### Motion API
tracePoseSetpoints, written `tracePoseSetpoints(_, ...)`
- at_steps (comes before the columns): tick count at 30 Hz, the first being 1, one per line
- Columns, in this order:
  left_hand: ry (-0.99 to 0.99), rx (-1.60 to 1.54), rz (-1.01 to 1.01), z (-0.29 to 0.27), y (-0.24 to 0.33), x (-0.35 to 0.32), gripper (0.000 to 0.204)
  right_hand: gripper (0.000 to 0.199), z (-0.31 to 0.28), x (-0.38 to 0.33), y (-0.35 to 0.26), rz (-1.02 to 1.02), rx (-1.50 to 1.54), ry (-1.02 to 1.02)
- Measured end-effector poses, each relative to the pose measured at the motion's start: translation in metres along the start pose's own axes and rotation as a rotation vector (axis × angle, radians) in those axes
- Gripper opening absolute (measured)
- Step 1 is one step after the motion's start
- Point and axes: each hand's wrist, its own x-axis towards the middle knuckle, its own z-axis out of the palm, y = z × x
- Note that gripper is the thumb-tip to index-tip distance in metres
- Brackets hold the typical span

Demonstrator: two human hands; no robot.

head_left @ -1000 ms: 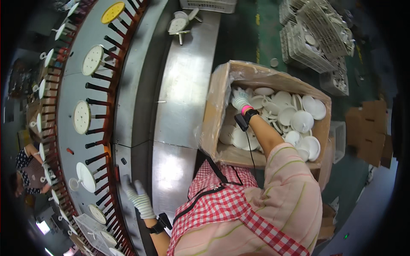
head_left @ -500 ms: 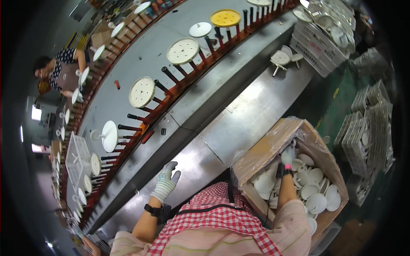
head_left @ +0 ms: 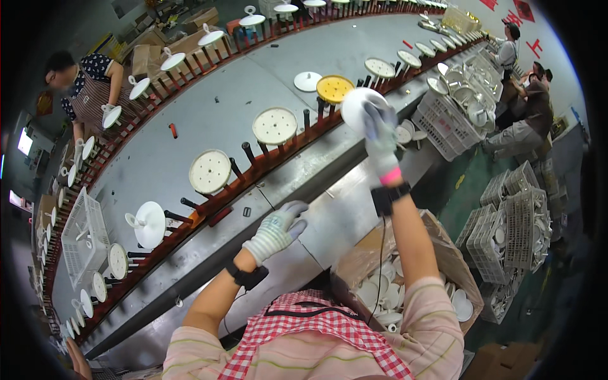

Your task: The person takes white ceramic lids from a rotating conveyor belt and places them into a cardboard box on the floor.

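My right hand [head_left: 381, 142], in a pale glove and blurred by motion, grips a white round disc [head_left: 356, 109] beside the row of pegs. Close to that disc, a yellow perforated disc [head_left: 334, 88] rests on the pegs. My left hand [head_left: 275, 233], in a striped glove, hovers over the metal ledge [head_left: 304, 244] with fingers apart and nothing in it. Cream perforated discs [head_left: 210, 171] sit on the black-tipped pegs [head_left: 249, 152] of the curved line. Beneath my right arm, a plastic-lined cardboard box [head_left: 437, 237] holds many white discs [head_left: 373, 294].
A crate [head_left: 437, 126] heaped with white parts stands at the far right end of the ledge. Stacked crates [head_left: 516, 218] are on the green floor. A white crate [head_left: 85, 237] lies at left. Across the line a co-worker [head_left: 95, 95] handles a disc; other people [head_left: 532, 95] are far right.
My right hand has come up out of the box with a white disc and reached forward to the pegs. My left hand has shifted forward and right. The view has turned to the right.
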Motion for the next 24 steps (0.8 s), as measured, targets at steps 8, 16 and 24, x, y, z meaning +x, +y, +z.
tracePoseSetpoints(8, 0.218, -0.218, 0.081, -0.056, 0.023, 0.070, 0.035, 0.026, 0.118, 0.046, 0.023, -0.036, -0.163, -0.316)
tracePoseSetpoints(16, 0.527, -0.015, -0.209, -0.090, -0.046, 0.229, 0.047, 0.024, 0.122, 0.024, -0.015, -0.301, 0.047, -0.121)
tracePoseSetpoints(24, 0.227, 0.427, -0.524, -0.083, -0.022, 0.189, 0.041, 0.030, 0.170, 0.054, -0.010, 0.606, 0.012, -0.440)
